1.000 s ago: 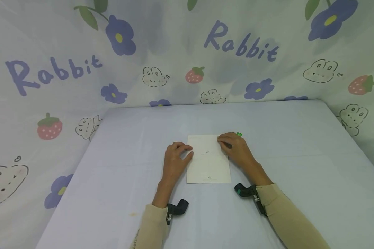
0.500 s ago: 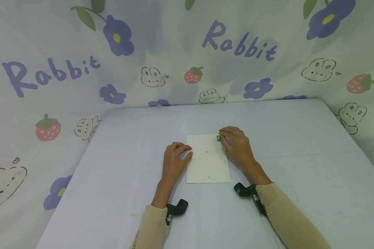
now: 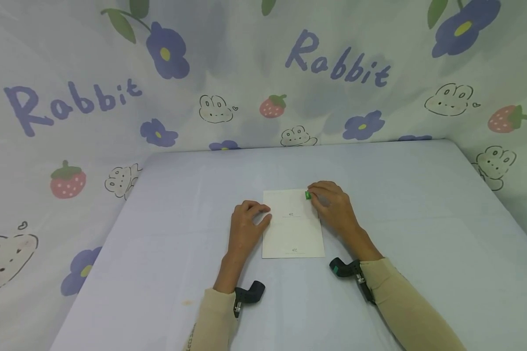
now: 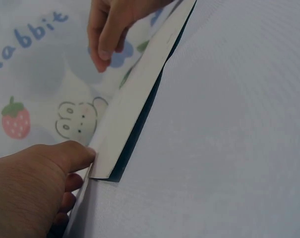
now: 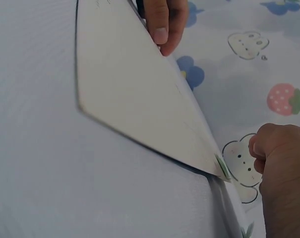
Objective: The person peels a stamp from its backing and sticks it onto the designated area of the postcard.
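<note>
A cream rectangular card [image 3: 290, 229] with small print lies mid-table; a dark layer shows under its edge in the left wrist view. My left hand [image 3: 247, 224] is at its left edge, thumb and index apart, touching the edge. Over the top right corner my right hand [image 3: 335, 204] has its fingers curled. A small green square [image 3: 308, 195] shows beside the right thumb tip. In the right wrist view, a green sliver [image 5: 222, 167] lies at the card's corner, apart from the right hand [image 5: 281, 168]. Whether the fingers pinch anything is hidden.
A white cloth covers the table [image 3: 180, 195]. Behind and to the left hangs a curtain [image 3: 246, 73] printed with rabbits, flowers and strawberries. A black wrist camera sits on each forearm, the left camera [image 3: 250, 292] and the right camera [image 3: 346, 268].
The green square was right of my right hand and now shows left of the thumb, over the card's corner. My right fingertips shifted slightly up. The left hand has stayed in place.
</note>
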